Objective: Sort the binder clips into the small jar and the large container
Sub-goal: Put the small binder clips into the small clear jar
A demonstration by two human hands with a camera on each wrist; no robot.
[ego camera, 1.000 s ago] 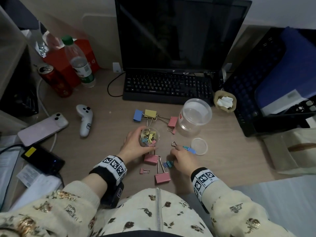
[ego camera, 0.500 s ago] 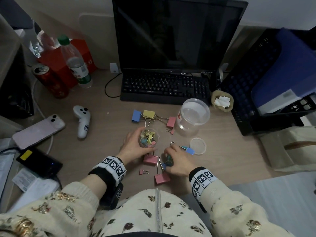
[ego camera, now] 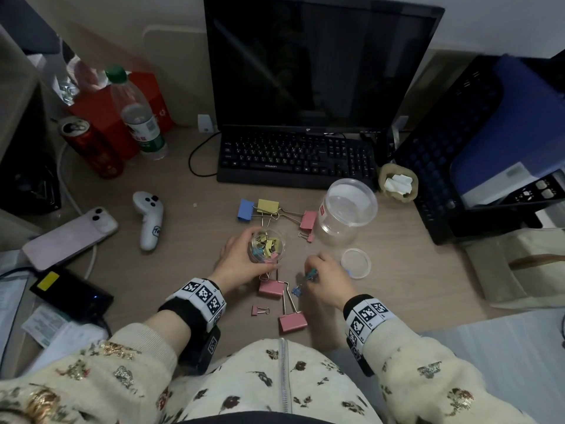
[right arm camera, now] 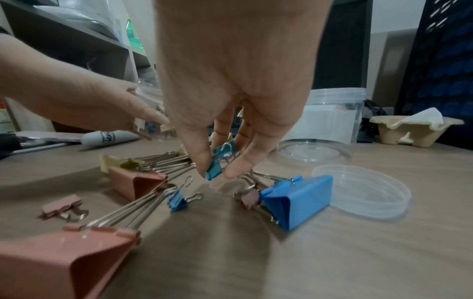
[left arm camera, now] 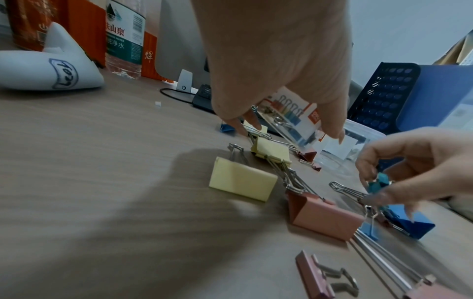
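My left hand (ego camera: 244,255) grips the small clear jar (ego camera: 269,244), which stands on the desk with several small clips inside. Just right of it, my right hand (ego camera: 316,267) pinches a small teal binder clip (right arm camera: 215,165) between thumb and fingers, a little above the desk. The large clear container (ego camera: 347,209) stands open behind my right hand. Around the hands lie large pink clips (ego camera: 293,322), a small blue clip (right arm camera: 177,200), a small pink clip (ego camera: 259,310) and a large blue clip (right arm camera: 294,200). More large clips (ego camera: 268,206) lie behind the jar.
A clear lid (ego camera: 355,263) lies right of my right hand. A keyboard (ego camera: 296,157) and monitor stand at the back, with a white controller (ego camera: 148,220), phone (ego camera: 70,238), bottle and can on the left. A black crate (ego camera: 443,154) and a paper cup holder (ego camera: 397,183) are on the right.
My right hand moved left over the small clips, pinched the teal one and lifted it off the desk. My left hand kept hold of the jar.
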